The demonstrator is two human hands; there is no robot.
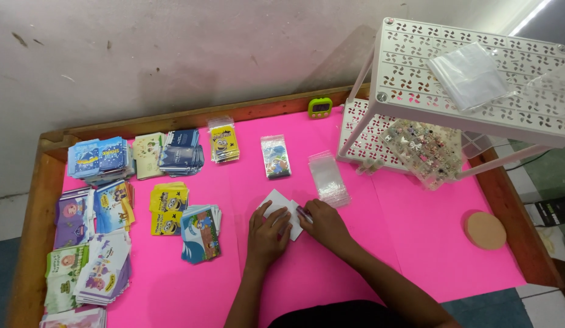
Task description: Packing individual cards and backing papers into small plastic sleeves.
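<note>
Your pink table [416, 243] is spread wide, the white rack [477, 85] at your right, card stacks [100, 243] at your left, and the stack of clear sleeves [327, 177] just beyond your hands. Your left hand [267, 234] lies flat, fingers open, pressing the white card [276, 203] at the table's middle. Your right hand [323, 223] pinches a small purple piece [304, 214] at the card's edge; keep that card pinned and square.
</note>
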